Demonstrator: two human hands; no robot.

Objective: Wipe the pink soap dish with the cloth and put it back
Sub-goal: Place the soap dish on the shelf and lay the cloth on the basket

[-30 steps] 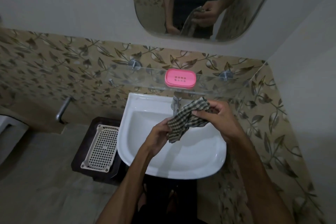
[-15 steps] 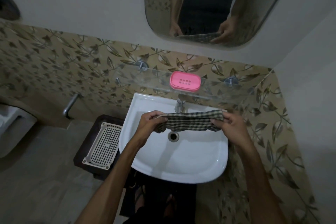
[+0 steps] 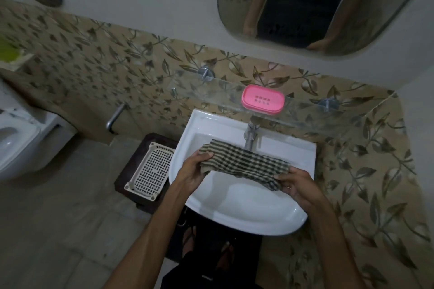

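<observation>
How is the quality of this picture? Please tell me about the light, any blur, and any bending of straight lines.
Head view: dim, flat light; the pink plastic soap dish is the brightest colour. The chequered dark-and-beige cloth, held between the left hand and right hand, is fairly sharp. The left edge is smeared. Wide-angle bending curves the clear glass shelf and wall lines.

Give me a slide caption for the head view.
Both hands stretch a checked cloth over the washbasin; pink soap dish waits.
</observation>
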